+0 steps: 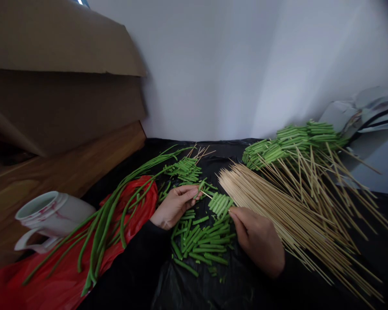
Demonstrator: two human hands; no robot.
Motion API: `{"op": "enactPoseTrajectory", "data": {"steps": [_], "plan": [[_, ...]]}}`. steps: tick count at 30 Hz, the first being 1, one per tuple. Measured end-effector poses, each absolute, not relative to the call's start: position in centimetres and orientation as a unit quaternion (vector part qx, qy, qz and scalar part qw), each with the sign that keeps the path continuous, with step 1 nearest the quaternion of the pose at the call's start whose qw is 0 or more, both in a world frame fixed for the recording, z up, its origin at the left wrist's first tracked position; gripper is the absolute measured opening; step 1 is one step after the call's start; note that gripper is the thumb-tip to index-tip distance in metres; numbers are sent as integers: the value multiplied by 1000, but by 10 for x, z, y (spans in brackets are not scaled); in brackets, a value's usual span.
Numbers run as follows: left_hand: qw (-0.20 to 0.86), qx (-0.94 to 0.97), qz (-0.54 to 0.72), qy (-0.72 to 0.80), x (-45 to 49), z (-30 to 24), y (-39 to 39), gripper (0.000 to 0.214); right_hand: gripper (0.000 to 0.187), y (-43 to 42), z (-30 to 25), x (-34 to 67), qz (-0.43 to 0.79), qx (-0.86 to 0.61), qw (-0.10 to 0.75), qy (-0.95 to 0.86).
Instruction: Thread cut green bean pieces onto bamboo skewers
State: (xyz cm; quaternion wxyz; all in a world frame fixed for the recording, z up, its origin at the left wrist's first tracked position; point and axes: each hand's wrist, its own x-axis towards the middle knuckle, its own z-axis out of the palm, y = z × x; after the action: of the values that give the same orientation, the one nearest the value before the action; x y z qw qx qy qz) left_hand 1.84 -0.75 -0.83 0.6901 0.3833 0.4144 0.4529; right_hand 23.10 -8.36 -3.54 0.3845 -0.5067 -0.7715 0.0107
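My right hand (257, 239) is closed on a thin bamboo skewer (206, 195), gripping it beside a row of green bean pieces (220, 204) threaded side by side. The skewer's bare end points left toward my left hand (177, 204), whose thumb and fingers pinch a short green bean piece (201, 185) at the tip. Whether the tip has entered that piece, I cannot tell. Below both hands lies a loose heap of cut green bean pieces (207, 243). Just beyond my left hand are more bean pieces (186, 169), with some skewer ends showing behind them.
Bare bamboo skewers (278, 206) spread along the right, with loaded bean skewers (291, 142) stacked behind. Long whole beans (106, 215) lie on a red plastic bag (148, 196) at left, near a white mug (56, 215). A cardboard box (64, 86) and a wall (213, 69) stand behind.
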Motion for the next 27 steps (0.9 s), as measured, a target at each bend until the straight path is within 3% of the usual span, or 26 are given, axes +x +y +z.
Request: {"op": "enactPoseTrajectory", "data": {"steps": [27], "plan": [[737, 336, 437, 391, 26, -17, -11, 13, 24, -83, -38, 229, 21, -507, 392, -767]]}}
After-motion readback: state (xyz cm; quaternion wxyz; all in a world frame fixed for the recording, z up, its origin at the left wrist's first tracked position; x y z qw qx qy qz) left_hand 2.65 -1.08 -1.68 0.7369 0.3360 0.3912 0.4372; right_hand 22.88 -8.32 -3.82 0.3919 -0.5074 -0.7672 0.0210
